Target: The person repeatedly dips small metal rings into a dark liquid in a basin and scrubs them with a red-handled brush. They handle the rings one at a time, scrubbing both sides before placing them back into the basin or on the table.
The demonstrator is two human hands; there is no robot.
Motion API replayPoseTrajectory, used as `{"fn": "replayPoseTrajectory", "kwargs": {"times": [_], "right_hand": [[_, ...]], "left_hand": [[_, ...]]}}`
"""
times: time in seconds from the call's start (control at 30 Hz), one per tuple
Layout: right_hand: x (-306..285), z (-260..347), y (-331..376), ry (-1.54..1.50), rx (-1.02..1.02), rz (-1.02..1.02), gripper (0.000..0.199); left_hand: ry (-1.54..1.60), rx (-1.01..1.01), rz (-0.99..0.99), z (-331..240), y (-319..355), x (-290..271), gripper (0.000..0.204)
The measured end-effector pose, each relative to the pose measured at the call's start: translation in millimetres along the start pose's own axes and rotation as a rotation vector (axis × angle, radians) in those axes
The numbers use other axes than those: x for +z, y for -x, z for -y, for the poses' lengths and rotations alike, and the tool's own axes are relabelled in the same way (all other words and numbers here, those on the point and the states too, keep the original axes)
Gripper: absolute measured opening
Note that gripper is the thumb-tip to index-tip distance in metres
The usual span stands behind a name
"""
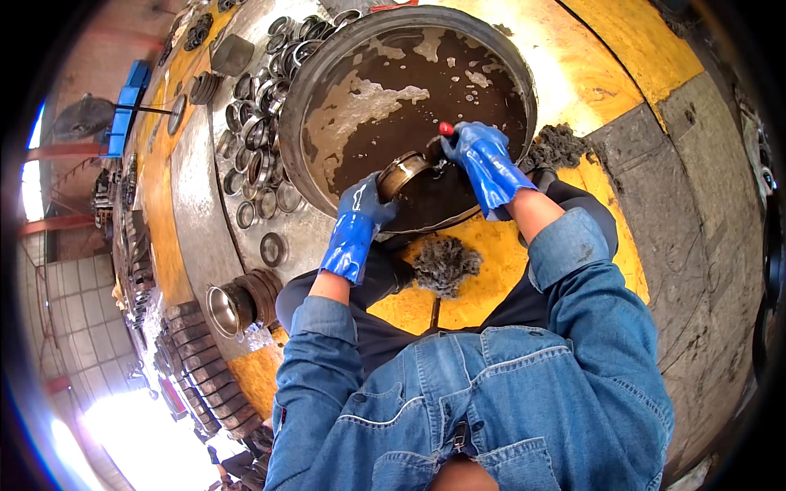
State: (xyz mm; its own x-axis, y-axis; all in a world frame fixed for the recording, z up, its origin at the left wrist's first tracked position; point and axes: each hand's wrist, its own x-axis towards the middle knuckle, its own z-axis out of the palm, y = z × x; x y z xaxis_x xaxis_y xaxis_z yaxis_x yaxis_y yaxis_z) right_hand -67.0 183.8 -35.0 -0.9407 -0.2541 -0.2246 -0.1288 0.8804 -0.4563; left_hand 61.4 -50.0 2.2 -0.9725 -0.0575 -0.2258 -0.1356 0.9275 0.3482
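In my left hand (360, 214), gloved in blue, is a metal ring (401, 174), wet and brownish, tilted over the near side of a wide round tub (296, 168). Dark liquid with patches of foam fills the tub. My right hand (481, 159), in a matching glove, is closed around a red-handled tool (446, 128). Its dark lower end is close to the ring's right side; whether they touch I cannot tell. The glove hides most of this tool, so its kind is unclear.
Many metal rings (258, 131) are heaped left of the tub. A larger ring stack (260, 296) lies near my left knee. Grey fibrous clumps sit between my legs (446, 266) and right of the tub (557, 147). A round-based stand (176, 114) is far left.
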Motion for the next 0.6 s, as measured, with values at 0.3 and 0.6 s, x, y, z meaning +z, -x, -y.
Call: {"fn": "replayPoseTrajectory", "kwargs": {"times": [0.3,0.6], "right_hand": [[-40,26,25,-0.628,-0.226,-0.083,0.04],[-23,30,25,-0.563,-0.292,0.102,0.034]], "left_hand": [[0.001,-0.126,-0.05,-9,16,-1,0.051],[-0.045,-0.193,0.04,-12,14,2,0.056]]}}
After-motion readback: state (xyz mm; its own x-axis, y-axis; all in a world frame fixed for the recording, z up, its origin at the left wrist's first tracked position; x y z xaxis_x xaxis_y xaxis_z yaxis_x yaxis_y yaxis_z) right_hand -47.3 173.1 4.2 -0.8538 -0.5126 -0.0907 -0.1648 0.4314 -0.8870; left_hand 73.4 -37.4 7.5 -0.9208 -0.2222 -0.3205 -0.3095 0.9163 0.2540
